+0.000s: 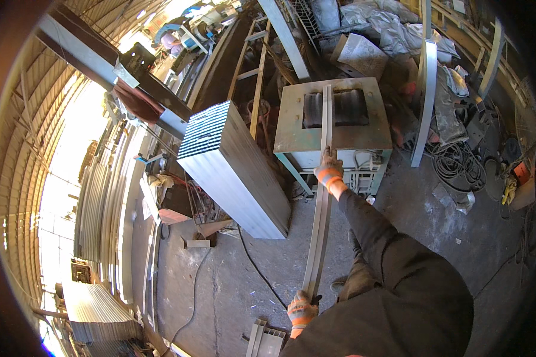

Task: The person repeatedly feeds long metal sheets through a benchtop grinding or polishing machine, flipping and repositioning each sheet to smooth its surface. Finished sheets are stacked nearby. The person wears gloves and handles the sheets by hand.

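A long grey metal channel bar (320,238) runs from near my body up onto a boxy green-grey machine (292,134), its far end lying across a dark opening (351,107) in the machine's top. Stretched forward, my right hand (329,166), in an orange and grey glove, is closed round the bar just before the machine's near edge. My left hand (302,310), gloved alike, grips the bar's near end low by my body. Part of that hand's fingers is hidden by the bar.
Left of the machine stands a tall stack of metal profiles (238,178). Short channel pieces (265,340) lie by my left hand. Cables (253,262) cross the floor. A steel post (424,104) and coiled hose (457,165) are at the right. Long sheets (104,208) line the left.
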A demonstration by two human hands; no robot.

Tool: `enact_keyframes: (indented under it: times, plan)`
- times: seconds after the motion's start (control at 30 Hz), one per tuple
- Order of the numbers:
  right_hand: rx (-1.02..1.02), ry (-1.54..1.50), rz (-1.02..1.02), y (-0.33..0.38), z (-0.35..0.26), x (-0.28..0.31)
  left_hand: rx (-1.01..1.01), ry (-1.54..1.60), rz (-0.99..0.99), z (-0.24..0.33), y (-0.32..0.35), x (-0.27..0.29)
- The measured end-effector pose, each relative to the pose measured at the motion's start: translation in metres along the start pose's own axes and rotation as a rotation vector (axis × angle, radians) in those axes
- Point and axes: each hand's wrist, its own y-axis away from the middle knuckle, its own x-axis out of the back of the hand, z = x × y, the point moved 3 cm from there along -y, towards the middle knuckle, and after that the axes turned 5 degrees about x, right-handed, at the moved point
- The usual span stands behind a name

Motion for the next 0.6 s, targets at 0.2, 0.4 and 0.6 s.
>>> enact_keyframes:
  times: [0.2, 0.4, 0.6]
  plan:
    - [-0.093, 0.146, -0.066, -0.013, -0.007, 0.002, -0.051, 0.078, 0.070, 0.023, -0.007, 0.001]
    - [-0.084, 0.168, -0.035, -0.024, -0.003, -0.004, -0.064, 0.101, 0.081, 0.027, -0.019, 0.005]
    - [-0.112, 0.159, -0.063, -0.019, 0.003, 0.007, -0.061, 0.092, 0.039, 0.027, -0.015, 0.018]
